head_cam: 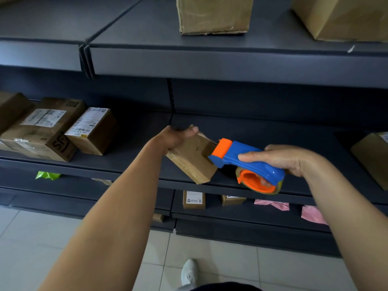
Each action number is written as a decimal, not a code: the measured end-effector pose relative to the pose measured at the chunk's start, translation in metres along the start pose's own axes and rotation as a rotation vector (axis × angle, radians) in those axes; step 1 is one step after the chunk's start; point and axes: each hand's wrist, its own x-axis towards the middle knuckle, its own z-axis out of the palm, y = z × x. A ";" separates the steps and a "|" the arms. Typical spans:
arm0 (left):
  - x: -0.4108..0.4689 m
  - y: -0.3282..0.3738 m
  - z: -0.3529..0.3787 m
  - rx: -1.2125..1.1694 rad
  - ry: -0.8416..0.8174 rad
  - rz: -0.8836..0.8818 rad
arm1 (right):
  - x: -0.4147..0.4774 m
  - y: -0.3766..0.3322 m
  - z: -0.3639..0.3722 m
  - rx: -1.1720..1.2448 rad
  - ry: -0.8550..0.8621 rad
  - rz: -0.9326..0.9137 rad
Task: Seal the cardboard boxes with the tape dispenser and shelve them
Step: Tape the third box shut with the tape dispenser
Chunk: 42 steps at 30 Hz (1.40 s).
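Note:
A small flat cardboard box rests tilted at the front of the dark middle shelf. My left hand grips its far left end, thumb over the top edge. My right hand holds a blue and orange tape dispenser by its handle. The dispenser's orange nose touches the box's right end, where a strip of brown tape lies on the box. The tape roll sits at the lower end of the dispenser, partly hidden by my fingers.
Several labelled boxes stand on the middle shelf at left, and one box at far right. Two larger boxes sit on the upper shelf. The lower shelf holds small boxes, pink bags and a green bag. My shoe is on the tiled floor.

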 end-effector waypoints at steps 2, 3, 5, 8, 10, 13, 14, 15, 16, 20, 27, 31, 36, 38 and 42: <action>0.002 -0.002 -0.004 0.006 -0.051 -0.016 | 0.001 0.004 0.003 0.004 -0.008 0.008; 0.004 -0.003 -0.004 -0.003 -0.059 -0.018 | 0.003 0.004 0.004 0.015 -0.008 0.010; 0.007 -0.004 -0.006 -0.016 -0.063 -0.031 | 0.003 0.004 0.002 0.025 -0.008 0.008; 0.012 -0.010 -0.011 -0.088 -0.070 -0.092 | -0.005 0.014 -0.003 0.034 -0.027 0.045; 0.013 -0.015 -0.010 -0.102 -0.098 -0.112 | -0.006 0.020 0.000 0.022 -0.037 0.087; 0.018 -0.029 -0.003 -0.025 -0.107 -0.091 | 0.001 0.022 0.011 -0.006 -0.040 0.153; 0.020 -0.031 -0.002 0.015 -0.092 -0.067 | 0.003 0.021 0.013 -0.002 -0.032 0.165; 0.022 -0.032 -0.001 0.057 -0.065 -0.045 | 0.006 0.020 0.014 0.007 -0.019 0.172; 0.023 -0.032 0.000 0.102 -0.034 -0.018 | 0.008 0.020 0.015 0.015 -0.009 0.178; 0.015 -0.022 0.015 0.394 0.237 0.183 | 0.011 0.018 0.016 0.026 -0.001 0.199; -0.006 -0.025 0.075 1.025 0.057 0.367 | 0.011 0.019 0.016 0.033 -0.009 0.186; -0.007 -0.024 0.073 0.999 -0.019 0.384 | 0.008 0.022 0.014 0.011 -0.017 0.167; -0.010 -0.022 0.071 1.013 -0.021 0.393 | -0.007 0.044 0.005 0.015 -0.008 0.138; -0.012 -0.021 0.071 1.026 -0.021 0.385 | -0.014 0.054 0.003 0.020 -0.013 0.151; -0.013 -0.021 0.071 1.047 -0.024 0.384 | -0.013 0.052 0.012 0.031 -0.021 0.187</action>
